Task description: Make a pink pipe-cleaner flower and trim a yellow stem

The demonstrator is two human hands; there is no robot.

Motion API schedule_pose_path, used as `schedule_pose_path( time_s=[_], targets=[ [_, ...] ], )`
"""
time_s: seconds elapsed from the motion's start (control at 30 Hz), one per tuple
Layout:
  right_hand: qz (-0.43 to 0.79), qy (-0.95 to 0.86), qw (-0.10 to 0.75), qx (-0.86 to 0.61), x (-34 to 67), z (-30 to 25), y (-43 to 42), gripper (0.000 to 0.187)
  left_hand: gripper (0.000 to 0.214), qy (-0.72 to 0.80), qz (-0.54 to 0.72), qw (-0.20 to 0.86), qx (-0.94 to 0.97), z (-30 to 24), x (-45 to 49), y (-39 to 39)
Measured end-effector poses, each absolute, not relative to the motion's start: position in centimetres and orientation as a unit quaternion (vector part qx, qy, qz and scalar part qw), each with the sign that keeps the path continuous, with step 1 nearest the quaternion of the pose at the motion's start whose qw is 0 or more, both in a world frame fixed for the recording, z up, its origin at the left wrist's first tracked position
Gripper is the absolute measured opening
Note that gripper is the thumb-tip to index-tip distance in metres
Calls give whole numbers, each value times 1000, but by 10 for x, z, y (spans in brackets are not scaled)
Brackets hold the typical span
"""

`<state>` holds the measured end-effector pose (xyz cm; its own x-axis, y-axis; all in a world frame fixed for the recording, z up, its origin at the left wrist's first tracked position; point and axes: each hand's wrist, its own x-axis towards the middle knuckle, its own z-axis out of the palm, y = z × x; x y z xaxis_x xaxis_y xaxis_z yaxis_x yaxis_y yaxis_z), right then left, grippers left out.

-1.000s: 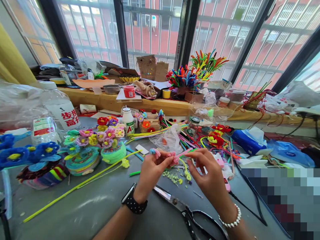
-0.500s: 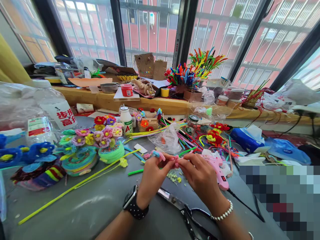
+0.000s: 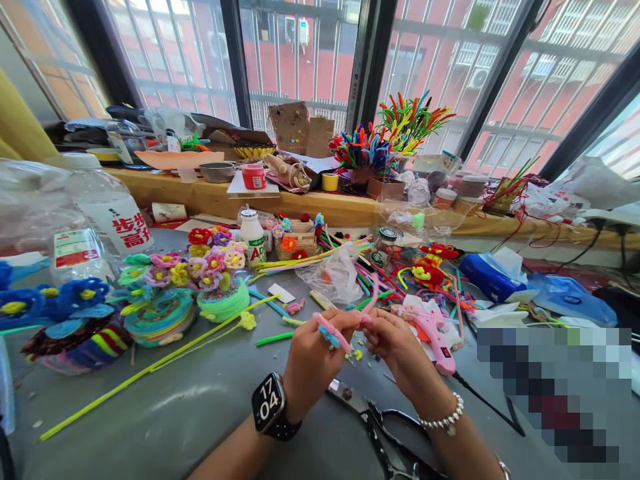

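Note:
My left hand (image 3: 311,357) is closed, pinching a pink pipe cleaner (image 3: 374,293) whose free end sticks up above the fingers. Beside its tip, the fingers of my right hand (image 3: 403,347) are closed on the same pipe cleaner. Over the back of my left fingers hangs a curved pink piece with a light blue bit (image 3: 329,333) on it. Just below my hands lies a pair of scissors (image 3: 357,402) with black handles. A pink glue gun (image 3: 441,353) rests to the right of my right hand. Small yellow-green scraps (image 3: 357,355) are scattered under the fingers.
Pipe-cleaner flower pots (image 3: 163,317) stand on the left near plastic bottles (image 3: 113,220). A long yellow pipe cleaner (image 3: 150,367) crosses the grey table (image 3: 200,420). Loose stems and a clear bag (image 3: 337,277) lie beyond my hands. The glue gun's black cord (image 3: 487,400) runs right.
My left hand has turned, bringing its back and the watch face into view. The pink pipe cleaner's end now points upward, and the pink-and-blue piece has swung down over the left fingers.

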<state>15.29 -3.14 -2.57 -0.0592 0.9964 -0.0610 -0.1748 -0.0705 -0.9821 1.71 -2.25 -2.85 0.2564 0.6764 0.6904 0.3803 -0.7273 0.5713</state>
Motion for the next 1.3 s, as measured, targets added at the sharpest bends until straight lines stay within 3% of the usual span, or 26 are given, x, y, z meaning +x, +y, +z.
schedule_pose_path(
  time_s=[0.1,0.2,0.3,0.73,0.97,1.17,1.3],
  targets=[
    [577,-479,488,-447,161,-23,-31,18,9,379,513,312,704,-24,18,-20],
    [574,-500,479,-438,165,-20,-30,20,14,388,502,496,593,-20,19,-17],
    [571,-494,484,-442,165,-19,-30,21,19,375,483,575,544,-17,19,-14],
    [508,-531,485,-473,160,-19,-30,19,18,379,390,642,540,-24,17,-8],
    [380,-613,470,-509,166,-21,-30,17,21,361,403,662,518,-21,15,-9],
    [221,-686,437,-539,159,-19,-33,19,19,398,443,586,549,-23,18,-11],
    [191,-696,435,-538,159,-17,-33,22,18,413,471,538,564,-25,19,-12]
  ],
)
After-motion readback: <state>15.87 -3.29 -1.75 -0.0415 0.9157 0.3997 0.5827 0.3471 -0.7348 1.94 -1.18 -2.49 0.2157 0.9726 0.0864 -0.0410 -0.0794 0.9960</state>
